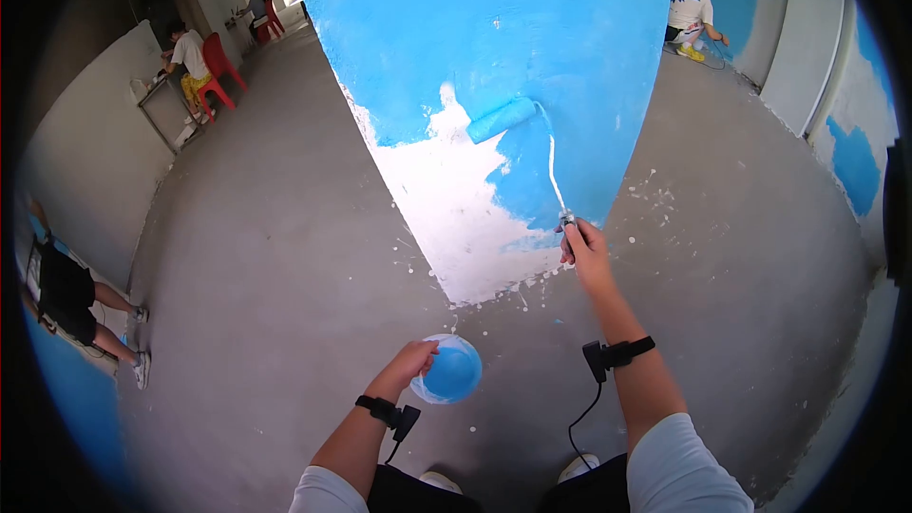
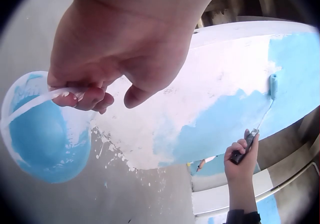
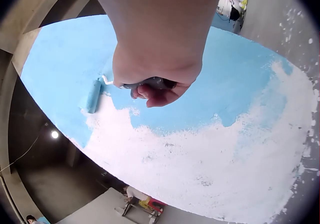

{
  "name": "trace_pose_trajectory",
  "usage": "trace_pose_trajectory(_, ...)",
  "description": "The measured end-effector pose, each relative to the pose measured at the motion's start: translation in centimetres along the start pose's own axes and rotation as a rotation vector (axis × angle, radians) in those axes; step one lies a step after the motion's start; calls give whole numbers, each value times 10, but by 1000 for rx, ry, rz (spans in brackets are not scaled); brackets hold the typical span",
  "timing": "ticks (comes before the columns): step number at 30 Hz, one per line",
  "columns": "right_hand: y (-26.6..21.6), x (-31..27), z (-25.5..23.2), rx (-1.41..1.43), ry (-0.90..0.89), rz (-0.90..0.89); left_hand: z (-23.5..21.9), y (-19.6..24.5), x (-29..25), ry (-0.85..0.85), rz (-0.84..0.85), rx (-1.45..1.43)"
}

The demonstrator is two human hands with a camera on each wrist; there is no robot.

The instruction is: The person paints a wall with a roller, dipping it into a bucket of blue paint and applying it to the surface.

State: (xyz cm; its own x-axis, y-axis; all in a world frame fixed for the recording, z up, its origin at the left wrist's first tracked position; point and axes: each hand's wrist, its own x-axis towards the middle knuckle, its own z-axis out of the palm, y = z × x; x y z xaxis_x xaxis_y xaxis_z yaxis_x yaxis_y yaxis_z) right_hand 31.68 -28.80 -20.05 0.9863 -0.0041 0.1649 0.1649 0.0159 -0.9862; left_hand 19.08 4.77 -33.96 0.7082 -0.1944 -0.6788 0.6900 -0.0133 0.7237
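My right hand (image 1: 584,249) grips the dark handle (image 2: 244,149) of a paint roller. Its blue sleeve (image 1: 502,121) lies against a broad pillar (image 1: 570,28), at the border between blue paint and the white patch (image 1: 427,190). A bent wire frame (image 1: 552,157) joins sleeve and handle. Lower down, my left hand (image 1: 415,361) holds a bucket (image 1: 454,370) by its pale strap handle (image 2: 32,102), fingers curled round it. Blue paint (image 2: 40,129) covers the bucket's inside, with streaks up its white wall. In the right wrist view, the curled fingers (image 3: 155,96) partly hide the roller handle.
White paint drips (image 1: 655,192) dot the grey floor (image 1: 266,256) around the pillar's base. A person (image 1: 692,9) crouches by the right wall, and another (image 1: 71,294) stands at the left. Farther back, people sit on red chairs (image 1: 218,66) by a table (image 1: 163,104).
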Motion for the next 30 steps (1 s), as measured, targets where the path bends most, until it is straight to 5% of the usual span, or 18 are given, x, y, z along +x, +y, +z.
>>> trace_pose_trajectory(7, 22, 2, -20, -212, 48, -53, -38, 7, -19, 181, 24, -32)
trace_pose_trajectory(13, 2, 3, -23, -302, 39, -117, -81, -12, -1, 566, 18, -285)
trace_pose_trajectory(22, -62, 8, 24, -42, -42, -77, -117, -35, 9, 813, 118, -958)
trace_pose_trajectory(30, -52, 9, 32, -94, -15, -89, -133, -56, 14, 913, 180, -1135)
